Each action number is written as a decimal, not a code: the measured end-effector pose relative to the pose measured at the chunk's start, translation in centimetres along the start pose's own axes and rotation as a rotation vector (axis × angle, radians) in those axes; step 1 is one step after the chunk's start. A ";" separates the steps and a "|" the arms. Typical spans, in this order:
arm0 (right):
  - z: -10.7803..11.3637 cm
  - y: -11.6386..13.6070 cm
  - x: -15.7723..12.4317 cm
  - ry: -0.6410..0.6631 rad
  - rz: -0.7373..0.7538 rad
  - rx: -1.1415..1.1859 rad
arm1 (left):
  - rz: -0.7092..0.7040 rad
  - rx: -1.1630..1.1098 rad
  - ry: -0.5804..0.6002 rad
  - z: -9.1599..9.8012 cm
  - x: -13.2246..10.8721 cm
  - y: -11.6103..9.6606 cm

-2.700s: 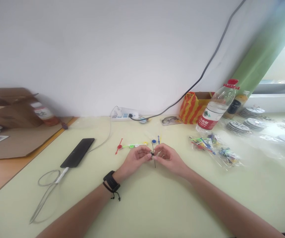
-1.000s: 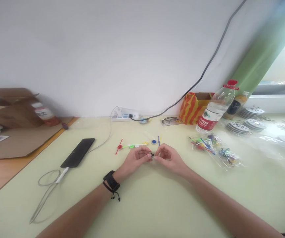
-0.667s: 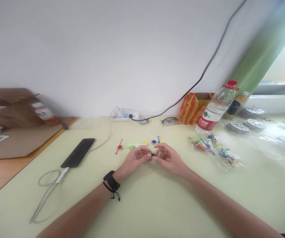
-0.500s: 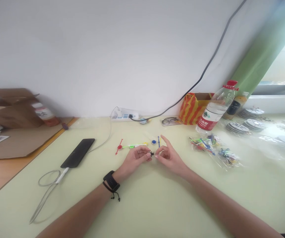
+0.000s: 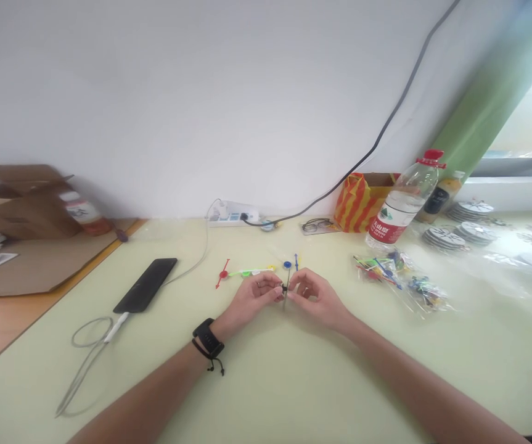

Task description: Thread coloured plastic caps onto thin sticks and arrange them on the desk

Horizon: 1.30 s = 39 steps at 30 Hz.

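My left hand [image 5: 251, 298] and my right hand [image 5: 314, 296] meet fingertip to fingertip above the pale green table [image 5: 270, 376]. Between them sits a small black part [image 5: 285, 288], pinched by both hands, with a thin dark pin hanging down from it. Both hands have curled fingers. Just beyond the hands lie a red pointer [image 5: 222, 273], a green and yellow pointer [image 5: 251, 271] and a blue pointer [image 5: 295, 261] with a blue cap [image 5: 286, 264].
A black phone [image 5: 145, 284] with a white cable lies at left. A clear bag of coloured pointers [image 5: 397, 277] and a water bottle [image 5: 404, 206] stand at right, with stacks of discs [image 5: 460, 231] behind. Power strip [image 5: 233, 216], glasses [image 5: 316, 224] and cardboard [image 5: 29, 203] line the back.
My right hand opened and lifted its forefinger half a second ago, then closed back on the black part. A thin pin now hangs below the part again.
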State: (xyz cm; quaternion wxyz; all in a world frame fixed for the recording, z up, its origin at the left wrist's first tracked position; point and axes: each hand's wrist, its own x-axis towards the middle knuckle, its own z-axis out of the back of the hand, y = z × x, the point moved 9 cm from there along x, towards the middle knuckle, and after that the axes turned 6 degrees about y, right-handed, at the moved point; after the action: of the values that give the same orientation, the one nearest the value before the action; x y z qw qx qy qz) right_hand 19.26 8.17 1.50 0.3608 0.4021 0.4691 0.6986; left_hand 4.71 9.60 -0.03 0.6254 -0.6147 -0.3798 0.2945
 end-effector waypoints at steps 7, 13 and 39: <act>-0.3 -0.2 -0.3 0.024 0.011 -0.071 | -0.003 0.004 -0.001 0.0 0.0 -0.1; 0.2 0.2 -0.8 -0.028 0.065 -0.209 | 0.018 -0.012 -0.018 0.1 0.0 0.1; -0.2 0.3 -0.3 0.022 0.026 -0.120 | -0.005 0.008 -0.007 -0.2 0.0 -0.5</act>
State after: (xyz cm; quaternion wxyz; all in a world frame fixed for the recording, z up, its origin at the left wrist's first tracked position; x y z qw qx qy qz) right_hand 19.17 7.76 1.72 0.3699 0.3781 0.4252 0.7345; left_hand 4.78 9.45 0.43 0.6273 -0.6103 -0.3822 0.2967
